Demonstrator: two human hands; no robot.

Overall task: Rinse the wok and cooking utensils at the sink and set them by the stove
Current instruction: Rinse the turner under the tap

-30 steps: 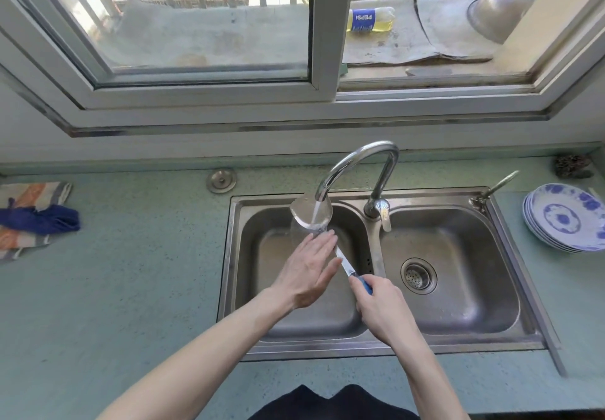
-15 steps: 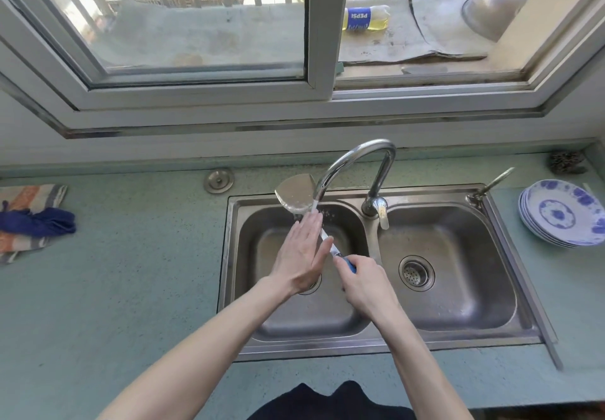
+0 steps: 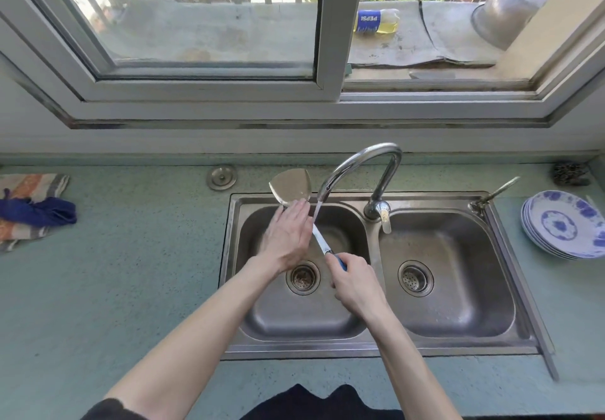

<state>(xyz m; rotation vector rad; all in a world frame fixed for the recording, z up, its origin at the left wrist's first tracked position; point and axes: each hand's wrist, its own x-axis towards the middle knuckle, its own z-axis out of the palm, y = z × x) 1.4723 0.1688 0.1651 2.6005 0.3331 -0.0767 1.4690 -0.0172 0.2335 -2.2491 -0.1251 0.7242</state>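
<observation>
A metal spatula (image 3: 291, 187) with a blue handle is held over the left basin of the double steel sink (image 3: 520, 288). My right hand (image 3: 357, 282) grips the blue handle near its lower end. My left hand (image 3: 286, 236) lies flat with straight fingers along the shaft, its fingertips at the base of the blade. Water runs from the curved tap (image 3: 360, 170) onto the shaft just right of my left hand. No wok is in view.
A stack of blue-and-white plates (image 3: 566, 223) sits on the counter to the right of the sink. Folded cloths (image 3: 29, 210) lie at the far left. A scouring pad (image 3: 569, 174) sits at the back right, and a bottle (image 3: 376, 20) and metal bowl (image 3: 510, 17) on the window ledge.
The spatula has moved up and left, so its blade is now out of the stream and the water hits the shaft. My left hand has slid up the shaft toward the blade.
</observation>
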